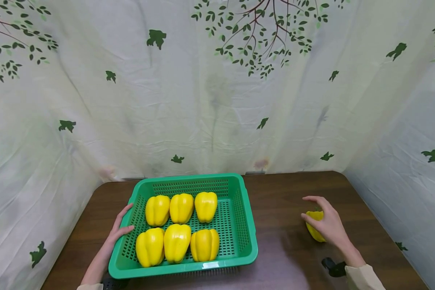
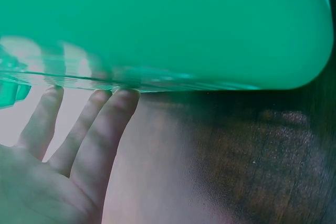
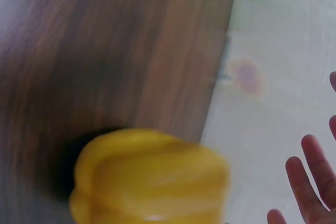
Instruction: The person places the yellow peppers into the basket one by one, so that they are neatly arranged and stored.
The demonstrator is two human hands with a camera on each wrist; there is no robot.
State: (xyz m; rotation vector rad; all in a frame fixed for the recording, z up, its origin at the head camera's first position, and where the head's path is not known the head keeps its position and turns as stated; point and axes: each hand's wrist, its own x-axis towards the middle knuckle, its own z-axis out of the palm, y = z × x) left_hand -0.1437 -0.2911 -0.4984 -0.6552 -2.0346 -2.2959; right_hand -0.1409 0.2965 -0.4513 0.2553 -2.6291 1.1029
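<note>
In the head view a green plastic basket [image 1: 239,257] holds two rows of yellow bell peppers [image 1: 177,243], three in each. My left hand [image 1: 113,233] touches its left side, thumb over the rim. Straight fingers [image 2: 94,142] of that hand meet the basket's outer side [image 2: 210,35] in the left wrist view. Toward the right, my right hand [image 1: 328,221] hovers over a single yellow bell pepper [image 1: 314,233], fingers spread and partly covering it. The right wrist view has this pepper [image 3: 152,179] lying on the table, apart from the visible fingers [image 3: 302,184].
A dark wooden table [image 1: 275,201] carries everything. A black strap-like object [image 1: 334,267] shows beside my right wrist. A pale curtain [image 1: 203,100] with a leaf print hangs behind the table's far edge, and curtain cloth also flanks both sides.
</note>
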